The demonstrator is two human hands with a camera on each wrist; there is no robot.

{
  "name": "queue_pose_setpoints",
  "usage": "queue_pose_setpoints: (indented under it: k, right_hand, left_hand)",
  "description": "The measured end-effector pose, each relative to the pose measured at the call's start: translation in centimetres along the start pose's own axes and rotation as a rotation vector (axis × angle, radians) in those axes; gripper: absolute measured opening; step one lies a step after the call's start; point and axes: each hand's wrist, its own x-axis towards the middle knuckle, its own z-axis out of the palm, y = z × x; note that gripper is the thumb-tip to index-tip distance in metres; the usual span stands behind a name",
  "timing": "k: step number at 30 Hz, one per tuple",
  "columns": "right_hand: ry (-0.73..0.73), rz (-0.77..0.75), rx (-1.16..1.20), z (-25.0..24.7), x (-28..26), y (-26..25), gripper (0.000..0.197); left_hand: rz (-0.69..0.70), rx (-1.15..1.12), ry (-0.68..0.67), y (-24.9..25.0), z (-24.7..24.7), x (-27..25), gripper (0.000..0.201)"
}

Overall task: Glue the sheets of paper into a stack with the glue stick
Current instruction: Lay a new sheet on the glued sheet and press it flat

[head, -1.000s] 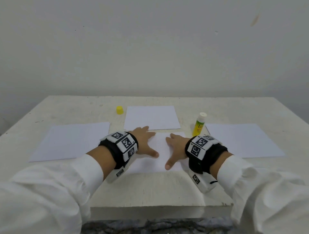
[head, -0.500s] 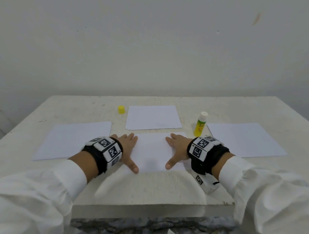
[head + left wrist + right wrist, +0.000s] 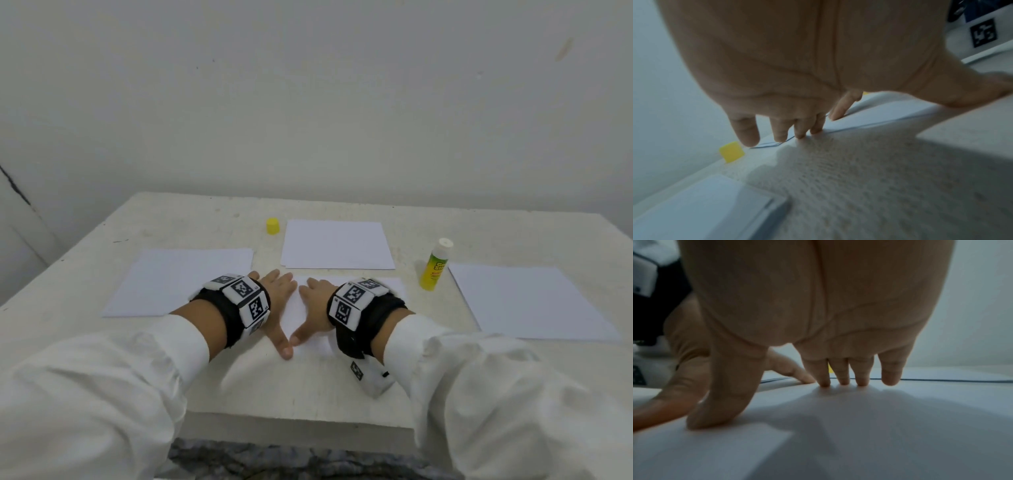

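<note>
Both flat, unclenched hands, left hand (image 3: 277, 291) and right hand (image 3: 317, 301), are pressed on the centre sheet (image 3: 394, 286) beside the glue stick (image 3: 435, 269). Uneven pressure risks a skewed, wrinkled bond.

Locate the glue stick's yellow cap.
Head view: the yellow cap stands on the table's far left-centre, just left of the far paper sheet.

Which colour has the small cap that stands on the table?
Yellow. The cap shows best in the head view.
</note>
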Motion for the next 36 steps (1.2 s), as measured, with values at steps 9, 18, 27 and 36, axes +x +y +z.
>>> queue_pose_setpoints:
  k: [9, 18, 27, 36]
  right_hand:
    - [-0.099, 0.042, 0.045, 0.3, -2.6, 6.5, 0.130]
    - [-0.163, 0.094, -0.016, 0.2, -6.4, 11.3, 0.123]
    - [-0.158, 0.127, -0.072, -0.2, -5.8, 10.6, 0.125]
    - [-0.148, 0.147, -0.105, -0.1, -5.0, 10.3, 0.128]
  left_hand:
    - [0.004, -0.001, -0.014, 0.0, -0.2, -0.2, 0.139]
    - [-0.001, 0.011, 0.005, 0.1, -0.6, -0.5, 0.137]
    - [-0.053, -0.212, 0.103, 1.0, -1.0, -0.2, 0.114]
    - [-0.050, -0.963, 0.112, 1.1, -1.4, -1.1, 0.116]
